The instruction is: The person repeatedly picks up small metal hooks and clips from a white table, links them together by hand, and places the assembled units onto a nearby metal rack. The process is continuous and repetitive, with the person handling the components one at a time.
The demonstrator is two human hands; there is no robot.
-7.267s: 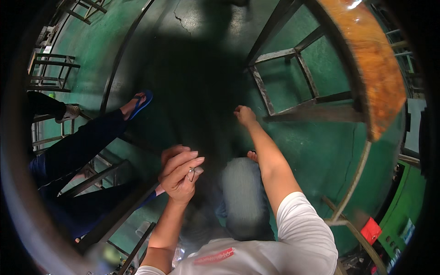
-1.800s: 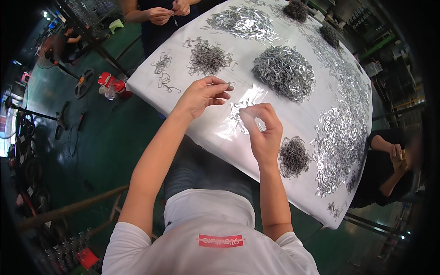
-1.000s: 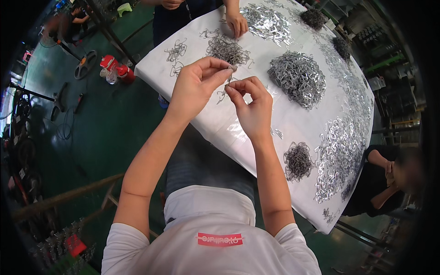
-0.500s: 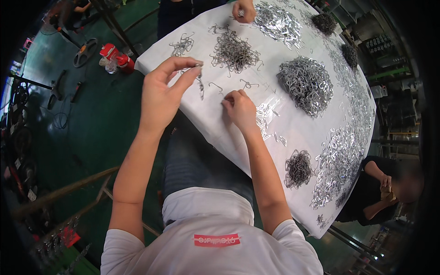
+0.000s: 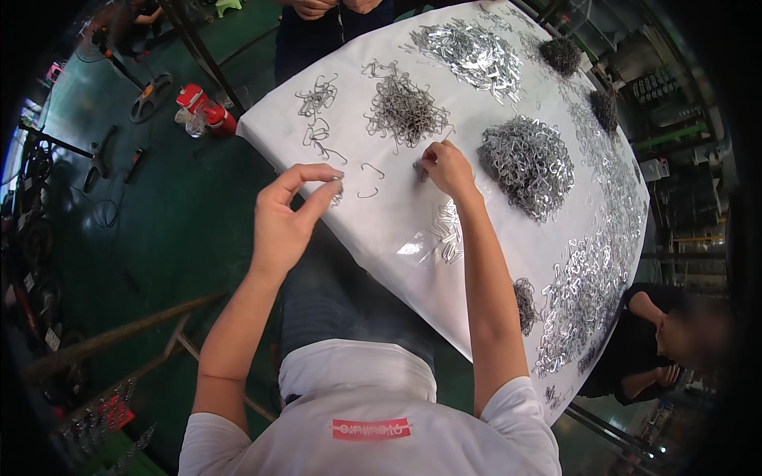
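Observation:
My left hand [image 5: 292, 214] is raised by the table's near left edge, thumb and forefinger pinched on a small linked metal piece [image 5: 337, 193] that hangs below the fingertips. My right hand [image 5: 449, 168] is over the white-covered table [image 5: 389, 226], fingers pressed together low at the surface; what they hold, if anything, is hidden. Between the hands lie a few loose wire hooks [image 5: 373, 170]. Beyond my right hand sits a pile of wire hooks [image 5: 406, 113]. Just below that hand, small shiny oblong metal pieces [image 5: 448, 232] are scattered.
A heap of bent metal links [image 5: 527, 168] stands to the right, with shiny pieces [image 5: 587, 270] spread past it. More oblong pieces [image 5: 470, 59] lie at the far side. A co-worker's hands [image 5: 333, 6] show there; another person [image 5: 643, 341] is at right. Red containers [image 5: 208, 111] stand left.
My right hand has moved away from me and to the right, toward the hook pile. My left hand has come down nearer to me, still pinching the linked piece. The far co-worker's hand has left the oblong pieces.

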